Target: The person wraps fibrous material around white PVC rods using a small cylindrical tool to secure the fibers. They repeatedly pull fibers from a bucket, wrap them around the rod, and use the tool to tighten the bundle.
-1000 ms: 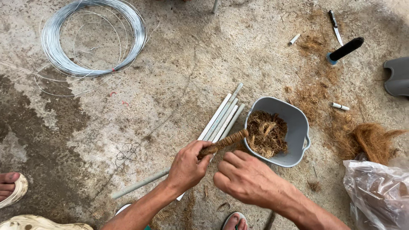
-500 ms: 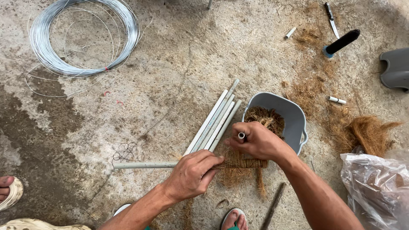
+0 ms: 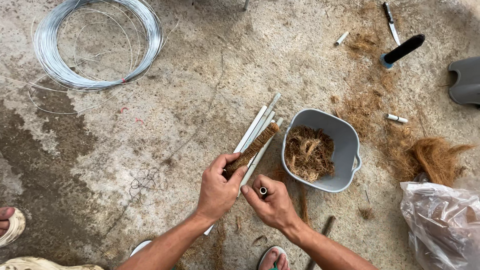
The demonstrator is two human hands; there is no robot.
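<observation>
While your left hand [image 3: 216, 190] gripped the fibre-wrapped stick [image 3: 252, 148] above the white pipes [image 3: 257, 125], your right hand [image 3: 272, 202] clenched a short tube [image 3: 263, 190]; only its open end showed; the grey tub [image 3: 345, 145] sat beside.

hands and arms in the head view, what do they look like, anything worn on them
Both hands are bare: the left hand and the right hand wear no gloves, and no rings or watch show. Both forearms are bare up to the frame edge, with no sleeves, bands or markings in sight.
</observation>
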